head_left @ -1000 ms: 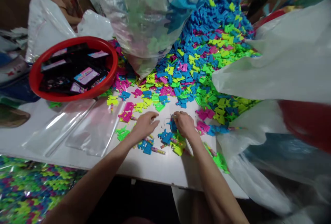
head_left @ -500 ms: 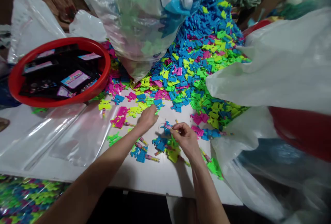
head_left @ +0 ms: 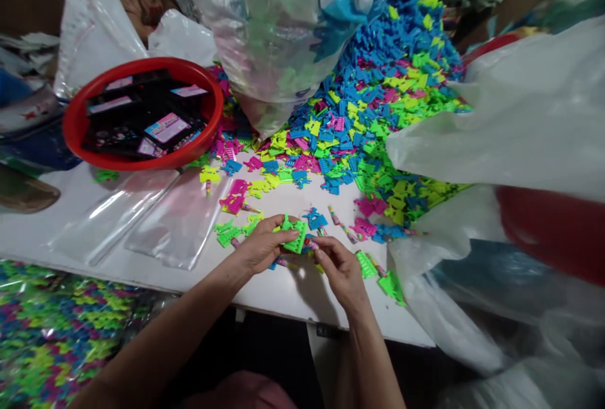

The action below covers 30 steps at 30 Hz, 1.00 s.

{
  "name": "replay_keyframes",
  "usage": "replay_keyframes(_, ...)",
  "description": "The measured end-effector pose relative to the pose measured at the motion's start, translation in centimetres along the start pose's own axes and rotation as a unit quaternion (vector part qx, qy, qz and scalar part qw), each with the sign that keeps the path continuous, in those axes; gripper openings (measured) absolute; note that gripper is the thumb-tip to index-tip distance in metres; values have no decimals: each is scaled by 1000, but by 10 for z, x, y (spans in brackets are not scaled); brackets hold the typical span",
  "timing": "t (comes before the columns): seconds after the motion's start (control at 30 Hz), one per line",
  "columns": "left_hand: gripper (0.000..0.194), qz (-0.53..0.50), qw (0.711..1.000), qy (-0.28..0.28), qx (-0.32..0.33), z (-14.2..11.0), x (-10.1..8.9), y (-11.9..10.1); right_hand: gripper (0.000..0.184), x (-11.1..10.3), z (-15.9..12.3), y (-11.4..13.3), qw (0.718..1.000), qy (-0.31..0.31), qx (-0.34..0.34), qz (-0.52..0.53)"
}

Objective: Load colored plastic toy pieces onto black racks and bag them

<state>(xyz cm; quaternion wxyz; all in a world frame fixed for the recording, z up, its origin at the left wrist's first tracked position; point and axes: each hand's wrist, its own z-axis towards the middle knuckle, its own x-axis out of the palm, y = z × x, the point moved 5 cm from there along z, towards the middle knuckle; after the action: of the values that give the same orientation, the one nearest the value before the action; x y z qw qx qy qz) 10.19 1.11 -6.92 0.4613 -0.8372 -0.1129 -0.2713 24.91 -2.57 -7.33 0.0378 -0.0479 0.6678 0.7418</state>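
Observation:
My left hand (head_left: 259, 246) pinches a bright green plastic piece (head_left: 295, 236) with small cut-out shapes, above the front of the white table (head_left: 302, 299). Close by on the right, the fingers of my right hand (head_left: 341, 268) are closed on a small printed tube (head_left: 311, 243), whose end faces the green piece. Whether the two touch is unclear. Just behind them lies a blue plastic piece (head_left: 316, 218). More small tubes (head_left: 348, 234) and pink pieces (head_left: 365, 228) lie to the right. Green pieces (head_left: 227, 232) lie to the left of my left hand.
A large heap of coloured plastic pieces (head_left: 378, 91) rises at the back, beside a full clear bag (head_left: 269, 50). At left stands a red basin (head_left: 142, 163) with black labelled packs. Clear plastic bags (head_left: 174, 239) lie before it. White sacking (head_left: 510, 119) borders the right side.
My left hand has come back from the pieces near the heap and now holds a green piece. My right hand still holds a tube, now close to my left hand. The view has shifted.

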Motion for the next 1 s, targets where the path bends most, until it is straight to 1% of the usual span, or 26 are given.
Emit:
replay_keyframes(0.13,48,27,999,26,-20,-2,5,6,19,-8,-5,5,1000,4,-17,-17)
replay_keyframes(0.23,41,67,997,36,-12,-4,8,9,16,-9,-10,3,999,22,-34,-12)
replay_keyframes(0.33,33,161,986,9,31,-6,6,10,13,-7,-17,-1,998,15,-50,-31)
replay_keyframes(0.43,26,271,958,-45,82,-9,-2,12,15,-1,-25,-3,993,-1,-80,-93)
replay_keyframes(0.47,24,288,952,-56,87,-9,-5,15,16,1,-27,-3,989,0,-92,-115)
replay_keyframes(0.5,24,287,952,-60,84,-8,-7,19,16,4,-28,-2,986,3,-103,-132)
replay_keyframes(0.53,25,273,957,-61,74,-8,-10,24,16,6,-28,-1,984,6,-110,-140)
replay_keyframes(0.6,32,210,974,-65,48,-6,-13,32,15,9,-26,0,986,10,-109,-127)
replay_keyframes(0.7,43,105,990,-82,38,-7,-11,34,15,6,-22,0,993,-8,-85,-85)
replay_keyframes(0.73,45,79,994,-75,32,-8,-8,33,14,4,-22,0,994,-22,-76,-76)
replay_keyframes(0.83,49,27,999,-28,-1,-10,1,30,14,-1,-24,-1,994,-64,-52,-69)
replay_keyframes(0.9,50,3,1000,-7,-18,-10,3,30,14,-3,-26,-3,994,-70,-40,-73)
replay_keyframes(1.0,50,-11,1000,1,-28,-10,2,33,15,-2,-28,-5,996,-62,-31,-62)
